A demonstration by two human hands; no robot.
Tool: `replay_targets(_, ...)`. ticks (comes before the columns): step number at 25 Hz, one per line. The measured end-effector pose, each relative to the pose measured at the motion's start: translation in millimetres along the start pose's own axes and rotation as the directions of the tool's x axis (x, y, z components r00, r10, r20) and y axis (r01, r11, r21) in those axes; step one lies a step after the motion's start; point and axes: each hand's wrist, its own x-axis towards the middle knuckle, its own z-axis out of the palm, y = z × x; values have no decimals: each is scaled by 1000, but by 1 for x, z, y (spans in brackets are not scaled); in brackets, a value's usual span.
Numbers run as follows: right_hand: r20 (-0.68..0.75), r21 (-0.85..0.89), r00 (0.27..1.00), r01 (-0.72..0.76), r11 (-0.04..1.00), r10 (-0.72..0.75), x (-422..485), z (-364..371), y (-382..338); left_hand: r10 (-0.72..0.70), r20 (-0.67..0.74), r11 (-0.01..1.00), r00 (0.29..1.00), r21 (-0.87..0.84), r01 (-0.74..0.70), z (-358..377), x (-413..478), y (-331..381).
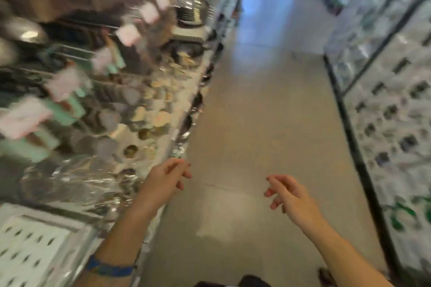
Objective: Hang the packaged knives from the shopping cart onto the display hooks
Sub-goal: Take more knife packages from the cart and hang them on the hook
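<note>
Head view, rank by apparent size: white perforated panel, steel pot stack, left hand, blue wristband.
1. white perforated panel, largest, but nearest the camera.
2. left hand and steel pot stack look alike; the stack is farther off, so unranked.
3. blue wristband, smallest.

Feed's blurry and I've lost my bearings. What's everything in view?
floor: one, grey-beige, centre aisle
left shelf: one run, mixed goods, left
tags: several, pink, hanging along left shelf
pots: one stack, silver, left shelf, far
panel: one, white with holes, bottom left
right shelf: one run, clear-wrapped goods, right
cart, knives: none in view
wristband: one, blue, left forearm
left hand: one, open, empty, by left shelf
right hand: one, open, empty, over floor
</note>
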Motion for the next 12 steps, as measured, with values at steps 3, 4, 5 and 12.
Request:
replay_targets(3,-146,34,972,-182,983,185,-35,-81,89,-46,176,984,983,176,15,116,22,-9)
replay_targets(4,-188,66,951,-237,969,245,-49,-103,115,-70,230,973,971,230,16,155,21,-13)
replay_targets(5,-239,115,923,-282,952,302,-67,-127,142,-105,303,961,947,276,19,200,17,-17)
replay_targets(12,-496,403,707,-326,855,504,-161,-236,244,-232,640,902,732,423,-84,402,-23,-11)
